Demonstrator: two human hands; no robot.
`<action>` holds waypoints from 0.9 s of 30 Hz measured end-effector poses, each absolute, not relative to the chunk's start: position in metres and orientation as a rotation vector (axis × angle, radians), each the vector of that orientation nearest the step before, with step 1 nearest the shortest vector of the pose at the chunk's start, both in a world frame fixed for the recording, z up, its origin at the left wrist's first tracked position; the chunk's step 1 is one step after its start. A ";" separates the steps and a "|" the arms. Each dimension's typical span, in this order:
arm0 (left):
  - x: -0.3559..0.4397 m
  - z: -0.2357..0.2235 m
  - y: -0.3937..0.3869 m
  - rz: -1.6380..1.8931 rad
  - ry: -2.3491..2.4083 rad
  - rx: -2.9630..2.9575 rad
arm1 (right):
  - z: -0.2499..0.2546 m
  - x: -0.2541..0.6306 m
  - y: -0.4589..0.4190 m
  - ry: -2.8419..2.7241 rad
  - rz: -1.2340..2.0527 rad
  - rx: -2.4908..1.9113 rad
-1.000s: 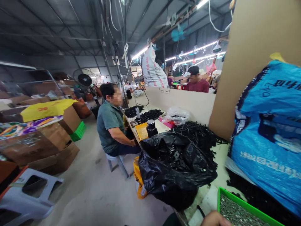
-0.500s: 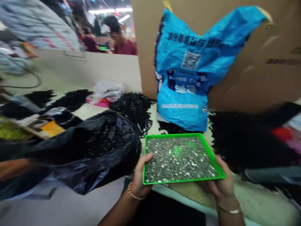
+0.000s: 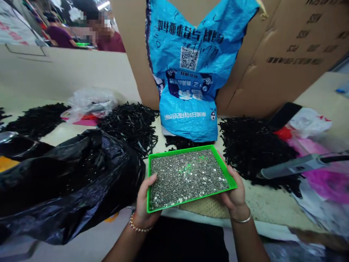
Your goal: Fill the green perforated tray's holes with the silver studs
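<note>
Both hands hold a shallow green tray [image 3: 224, 168] full of small shiny metal bits over the near edge of the table. My left hand [image 3: 144, 202] grips the tray's left edge, thumb on the rim. My right hand [image 3: 233, 193] grips the right edge from below and the side. The tray tilts slightly down to the left. A bead bracelet circles the left wrist and a thin bangle the right.
A blue printed sack [image 3: 188, 69] leans on a cardboard wall [image 3: 275, 54] behind the tray. Piles of black plastic pieces [image 3: 253, 145] lie either side. A large black bag [image 3: 65, 178] sits left, a grey tool [image 3: 294, 165] right. People sit beyond the partition.
The view swung from the workshop aisle to the table in front. The green tray came into full view, held in both hands, and now sits a little lower and more to the left.
</note>
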State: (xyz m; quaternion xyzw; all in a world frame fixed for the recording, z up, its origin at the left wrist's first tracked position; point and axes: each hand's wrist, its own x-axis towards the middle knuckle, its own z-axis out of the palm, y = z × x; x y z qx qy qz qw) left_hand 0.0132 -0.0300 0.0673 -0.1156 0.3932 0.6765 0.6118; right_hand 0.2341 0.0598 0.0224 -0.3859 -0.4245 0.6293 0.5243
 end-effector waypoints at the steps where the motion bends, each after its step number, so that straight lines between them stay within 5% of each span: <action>1: 0.013 0.067 -0.029 1.555 0.905 -0.270 | 0.023 0.234 0.060 -1.039 1.495 -0.931; 23: 0.008 0.061 -0.033 1.515 0.912 -0.242 | 0.028 0.238 0.059 -1.069 1.573 -0.955; 27: 0.007 0.059 -0.033 1.533 0.852 -0.214 | 0.042 0.253 0.057 -1.352 1.176 -1.060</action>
